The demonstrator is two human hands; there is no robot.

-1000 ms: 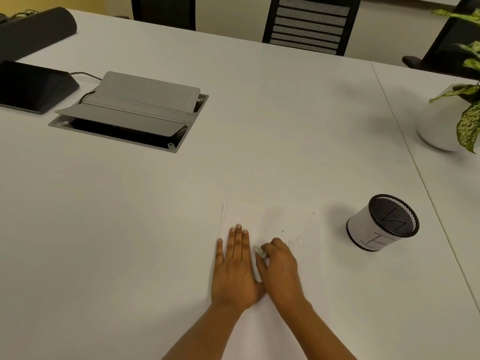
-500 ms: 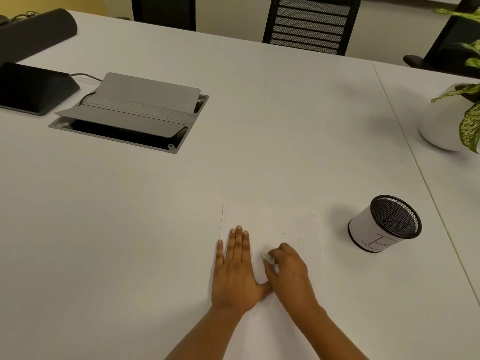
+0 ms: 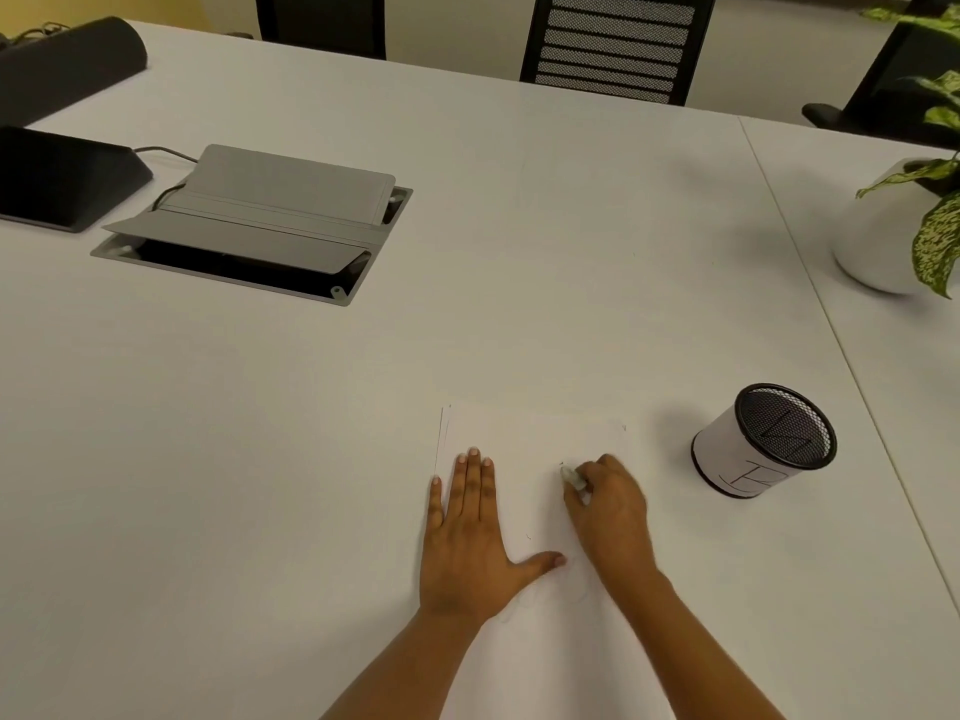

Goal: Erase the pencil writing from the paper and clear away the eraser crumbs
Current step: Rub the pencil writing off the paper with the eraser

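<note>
Head view: right hand [image 3: 610, 511] pinching eraser [image 3: 571, 478] slid right, away from flat left hand [image 3: 467, 543].

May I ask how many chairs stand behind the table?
3: dark chair top left, mesh-backed chair top centre, third chair at the right edge; more may be off-frame.

Single view: a wide-angle camera worn on the person's head, aimed forward and down across the white table [image 3: 519, 314]. Both forearms enter from the bottom edge. The left hand [image 3: 467, 543] and right hand [image 3: 610, 511] lie nearest the lens, low in frame, while the chair backs [image 3: 608, 49] mark the far limit along the top edge.
</note>
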